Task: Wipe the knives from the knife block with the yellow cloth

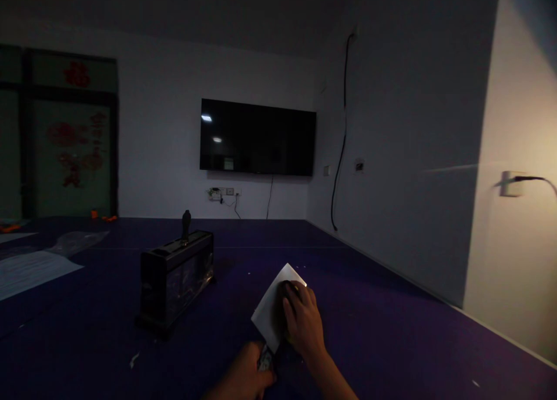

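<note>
A cleaver with a broad pale blade (pixel 267 314) is held low in the middle of the view. My left hand (pixel 243 378) is closed round its handle (pixel 264 359) at the bottom edge. My right hand (pixel 303 323) lies on the blade's right side with fingers curled over a small dark thing with a yellowish edge (pixel 292 286); the dim light hides what it is. The blade's tip points up and away from me.
A dark knife block (pixel 174 275) with one handle (pixel 186 225) sticking up stands left of the cleaver on the purple surface (pixel 391 330). Pale sheets (pixel 30 269) lie far left. A wall TV (pixel 257 137), a hanging cable (pixel 342 145) and a plugged socket (pixel 510 184) are behind.
</note>
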Motion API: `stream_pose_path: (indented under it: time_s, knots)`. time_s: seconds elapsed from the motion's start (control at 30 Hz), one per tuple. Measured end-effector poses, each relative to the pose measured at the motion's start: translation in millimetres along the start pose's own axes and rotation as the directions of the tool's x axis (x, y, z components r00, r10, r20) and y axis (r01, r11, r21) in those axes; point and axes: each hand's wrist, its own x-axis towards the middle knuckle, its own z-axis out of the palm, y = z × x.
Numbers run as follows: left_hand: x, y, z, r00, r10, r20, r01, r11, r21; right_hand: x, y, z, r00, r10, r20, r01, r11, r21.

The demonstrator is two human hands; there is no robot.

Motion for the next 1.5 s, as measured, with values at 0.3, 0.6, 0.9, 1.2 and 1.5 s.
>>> stream_pose_path:
  time_s: [0.3, 0.6, 0.9, 1.2, 1.5]
  knots:
    - [-1, -4, -0.2, 1.000, 0.017, 0.008, -0.017, 1.000, -0.018, -3, 10, 5, 0.996, -0.028, -0.081, 0.033, 0.998, 0.056]
    - [-6, 16, 1.5, 0.997, -0.058, 0.057, 0.058, 0.998, 0.000, 1, -9, 1, 0.991, -0.132, 0.011, 0.130, 0.986, 0.102]
    - [-11, 17, -1.1, 0.997, -0.042, 0.071, 0.034, 0.993, 0.111, 2, 13, 5, 0.984, -0.106, -0.143, 0.117, 0.991, 0.069]
    - [-17, 23, -5.6, 0.999, 0.031, 0.037, -0.039, 0.962, 0.271, 9, 35, -13, 0.969, 0.052, -0.242, -0.059, 0.998, -0.023]
    - [-17, 25, -6.7, 1.000, 0.002, -0.002, -0.001, 0.948, 0.317, 11, 26, -7, 0.977, 0.062, -0.204, -0.069, 0.997, -0.028]
